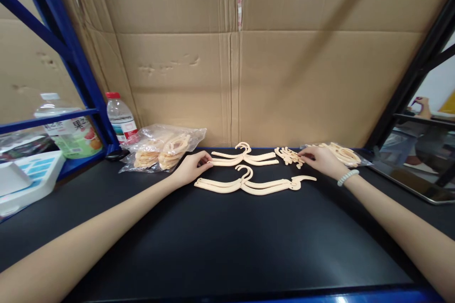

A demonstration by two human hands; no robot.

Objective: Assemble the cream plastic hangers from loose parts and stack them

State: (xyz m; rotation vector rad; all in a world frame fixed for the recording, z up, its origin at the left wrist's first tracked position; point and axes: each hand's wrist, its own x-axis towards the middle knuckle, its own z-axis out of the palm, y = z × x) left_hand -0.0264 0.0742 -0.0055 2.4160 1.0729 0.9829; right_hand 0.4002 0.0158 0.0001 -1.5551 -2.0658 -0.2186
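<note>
The head view is looking down on a black table (227,236) with cardboard (234,66) standing along its back edge.

The left hand (190,166) is reaching forward and resting on the table, its fingers curled loosely, the fingertips touching the left end of the far hanger (245,156). It is touching that end rather than closing round it. This cream hanger is lying flat, hook pointing to the cardboard.

The near hanger (249,183) is lying just in front of it, also flat, apart from both hands. A small clip piece (302,181) is sitting at its right end, touching it.

The right hand (322,158) is lying palm down farther right, a pale bracelet (347,177) circling its wrist. Its fingers are bent and pinching at a heap of small clips (288,155), which is lying on the table just right of the far hanger. Whether a clip is actually being gripped, I cannot tell.

Behind the right hand, a clear bag (343,154) of cream parts is lying near the cardboard. Left of the left hand, a second bag (163,147) holding more cream parts is lying on the table.

Farther left, a water bottle (121,118) with a red cap is standing upright beside a blue rack post (71,57). A larger bottle (71,128) is standing beyond the post. A white tray (24,177) is sitting at the left edge.

At the right edge, a dark screen (415,170) is lying flat beside a black post (412,71).
</note>
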